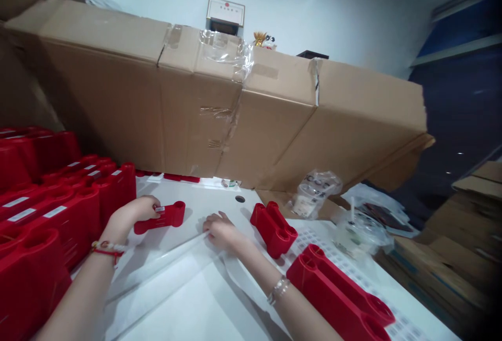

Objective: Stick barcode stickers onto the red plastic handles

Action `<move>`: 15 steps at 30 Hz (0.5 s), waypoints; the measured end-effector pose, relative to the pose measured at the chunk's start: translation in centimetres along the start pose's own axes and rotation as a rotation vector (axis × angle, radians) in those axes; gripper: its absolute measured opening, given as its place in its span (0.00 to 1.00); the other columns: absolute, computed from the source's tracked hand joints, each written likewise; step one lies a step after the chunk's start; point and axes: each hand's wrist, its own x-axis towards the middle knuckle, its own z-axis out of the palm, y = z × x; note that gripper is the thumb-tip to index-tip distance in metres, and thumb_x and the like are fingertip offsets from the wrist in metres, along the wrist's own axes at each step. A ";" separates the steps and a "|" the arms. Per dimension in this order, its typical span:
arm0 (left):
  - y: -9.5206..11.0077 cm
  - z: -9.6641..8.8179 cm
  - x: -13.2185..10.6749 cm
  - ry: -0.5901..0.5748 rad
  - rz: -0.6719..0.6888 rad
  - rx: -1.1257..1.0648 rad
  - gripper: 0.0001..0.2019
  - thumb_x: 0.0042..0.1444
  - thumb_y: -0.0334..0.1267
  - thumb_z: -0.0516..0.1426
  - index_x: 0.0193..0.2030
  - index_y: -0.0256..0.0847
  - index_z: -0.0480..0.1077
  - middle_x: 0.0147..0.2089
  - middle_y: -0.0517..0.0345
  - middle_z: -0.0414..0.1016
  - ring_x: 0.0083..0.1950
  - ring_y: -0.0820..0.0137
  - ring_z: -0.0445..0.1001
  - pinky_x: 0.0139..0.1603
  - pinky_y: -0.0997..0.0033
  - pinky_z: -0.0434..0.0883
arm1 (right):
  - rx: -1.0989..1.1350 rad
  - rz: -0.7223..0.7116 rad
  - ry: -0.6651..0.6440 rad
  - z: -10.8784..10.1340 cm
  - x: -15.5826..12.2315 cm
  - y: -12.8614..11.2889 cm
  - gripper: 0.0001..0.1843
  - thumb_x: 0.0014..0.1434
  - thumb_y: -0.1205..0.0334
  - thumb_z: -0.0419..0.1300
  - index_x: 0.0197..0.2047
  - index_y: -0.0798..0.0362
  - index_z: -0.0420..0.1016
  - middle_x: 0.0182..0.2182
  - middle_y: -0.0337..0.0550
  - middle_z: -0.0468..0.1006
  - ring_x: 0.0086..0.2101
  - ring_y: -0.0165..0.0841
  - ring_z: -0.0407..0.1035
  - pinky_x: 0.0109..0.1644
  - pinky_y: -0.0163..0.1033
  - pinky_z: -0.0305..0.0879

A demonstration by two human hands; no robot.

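My left hand [143, 209] is closed around one end of a short red plastic piece [169, 216], which has a hollow round end and a small white label. To its right, my right hand [221, 231] has its fingers curled on the edge of a thin translucent plastic bag [164, 273], spread over the white table. Just beyond my right wrist stands a pair of red plastic pieces [274, 226]. A longer pair of red pieces [341, 294] lies beside my right forearm, near a sheet of small printed labels [319, 244].
Rows of labelled red pieces [50, 210] are stacked along the left. A large cardboard sheet [196, 100] leans across the back. Clear plastic packaging [317, 192] lies at the back right, and cardboard boxes [431, 273] stand beyond the table's right edge.
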 end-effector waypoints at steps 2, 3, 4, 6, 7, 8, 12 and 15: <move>0.1 -0.2 -0.1 -0.014 -0.017 -0.008 0.14 0.67 0.44 0.59 0.53 0.38 0.73 0.50 0.52 0.77 0.45 0.64 0.78 0.46 0.59 0.78 | -0.021 0.015 -0.049 -0.9 -1.2 -0.3 0.15 0.69 0.57 0.63 0.55 0.54 0.76 0.55 0.49 0.77 0.51 0.43 0.74 0.55 0.55 0.72; 0.2 -0.4 -0.2 -0.021 -0.025 -0.011 0.14 0.67 0.44 0.60 0.53 0.38 0.73 0.51 0.51 0.77 0.46 0.64 0.78 0.47 0.58 0.78 | -0.021 0.023 -0.072 -1.4 -2.2 -0.3 0.13 0.69 0.58 0.63 0.54 0.54 0.76 0.53 0.48 0.78 0.50 0.42 0.74 0.55 0.54 0.72; 0.3 -0.5 -0.4 -0.026 -0.032 -0.013 0.14 0.67 0.44 0.60 0.53 0.38 0.73 0.51 0.51 0.77 0.47 0.63 0.78 0.47 0.58 0.78 | -0.015 0.031 -0.093 -1.9 -3.3 -0.3 0.12 0.69 0.58 0.63 0.52 0.54 0.77 0.52 0.48 0.78 0.50 0.41 0.74 0.54 0.53 0.72; 0.5 -0.7 -0.8 -0.029 -0.040 -0.019 0.14 0.67 0.44 0.60 0.54 0.38 0.73 0.52 0.51 0.77 0.48 0.62 0.78 0.48 0.57 0.78 | 0.010 0.063 -0.138 -2.8 -5.9 -0.6 0.08 0.67 0.62 0.63 0.48 0.54 0.78 0.48 0.46 0.79 0.47 0.39 0.75 0.51 0.50 0.73; 0.6 -0.8 -1.0 -0.028 -0.040 -0.023 0.15 0.67 0.44 0.60 0.55 0.38 0.73 0.53 0.51 0.77 0.48 0.62 0.78 0.49 0.56 0.78 | 0.031 0.080 -0.169 -3.2 -7.3 -0.9 0.07 0.64 0.67 0.64 0.46 0.54 0.79 0.46 0.46 0.80 0.44 0.39 0.75 0.48 0.45 0.73; 0.7 -0.9 -1.3 -0.028 -0.039 -0.029 0.15 0.67 0.44 0.60 0.55 0.38 0.73 0.53 0.51 0.77 0.48 0.61 0.78 0.49 0.56 0.78 | 0.054 0.096 -0.204 -3.4 -8.6 -1.4 0.09 0.61 0.70 0.64 0.45 0.53 0.80 0.44 0.45 0.81 0.43 0.39 0.76 0.45 0.42 0.72; 1.0 -1.2 -2.2 -0.021 -0.039 -0.053 0.16 0.68 0.45 0.59 0.56 0.37 0.72 0.53 0.51 0.77 0.48 0.61 0.79 0.48 0.56 0.78 | 0.143 0.150 -0.342 -3.5 -13.0 -4.2 0.16 0.55 0.68 0.64 0.47 0.47 0.82 0.45 0.42 0.83 0.41 0.38 0.78 0.41 0.36 0.71; 0.9 -1.2 -2.2 -0.029 -0.053 -0.056 0.16 0.67 0.45 0.59 0.56 0.37 0.72 0.52 0.51 0.77 0.48 0.61 0.79 0.48 0.56 0.78 | 0.254 0.187 -0.398 -3.0 -15.7 -6.7 0.14 0.58 0.65 0.64 0.48 0.45 0.81 0.46 0.42 0.83 0.44 0.40 0.78 0.46 0.38 0.71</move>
